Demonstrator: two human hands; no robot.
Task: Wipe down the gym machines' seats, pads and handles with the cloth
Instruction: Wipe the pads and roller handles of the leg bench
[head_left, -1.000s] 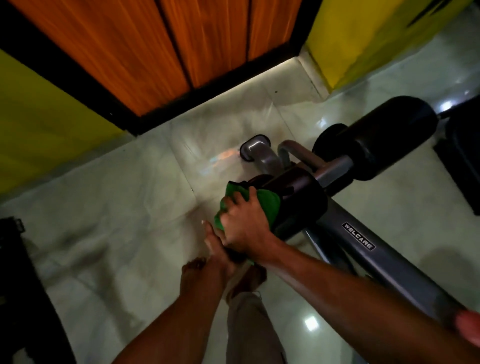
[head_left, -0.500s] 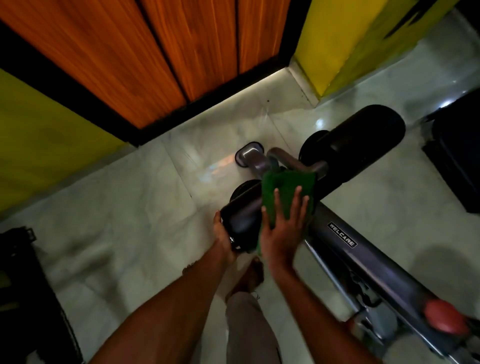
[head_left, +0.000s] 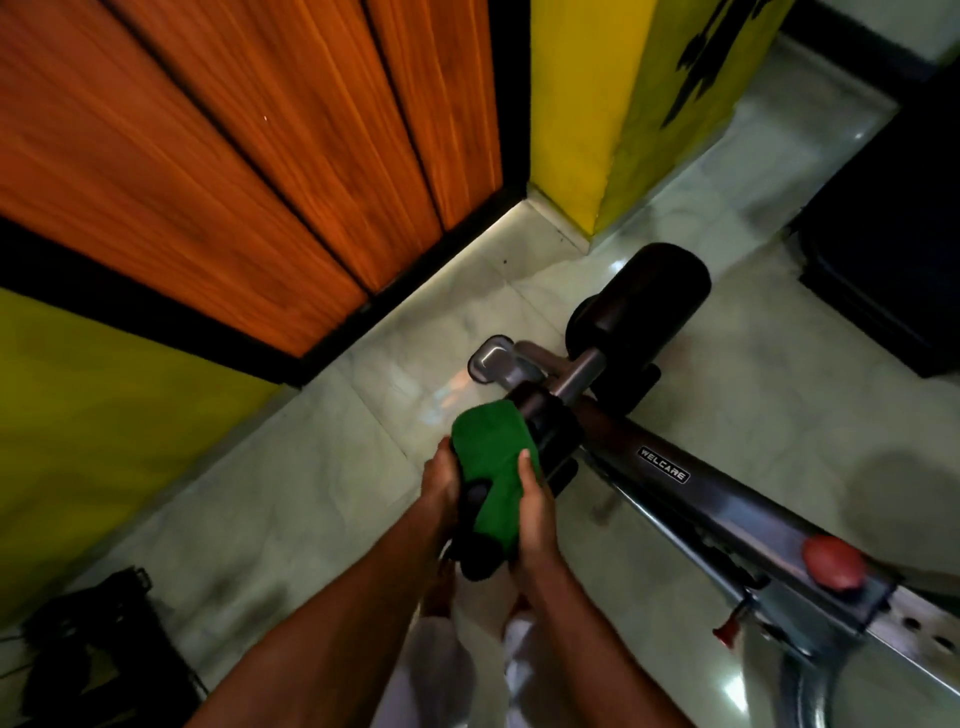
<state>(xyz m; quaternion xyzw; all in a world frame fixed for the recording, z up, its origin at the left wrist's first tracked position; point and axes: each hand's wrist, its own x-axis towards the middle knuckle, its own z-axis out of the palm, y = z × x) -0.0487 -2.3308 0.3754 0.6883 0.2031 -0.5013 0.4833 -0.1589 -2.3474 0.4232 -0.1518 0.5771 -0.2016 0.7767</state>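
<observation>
Cloth: green, fuzzy, draped over the near pad's top.
Pad: smooth black cylinder, long axis pointing away from the person, slightly rightward.
Left hand: grips the pad's bare left side.
Right hand: thumb on top, clamping the cloth round the pad.
Floor: glossy pale marble.
</observation>
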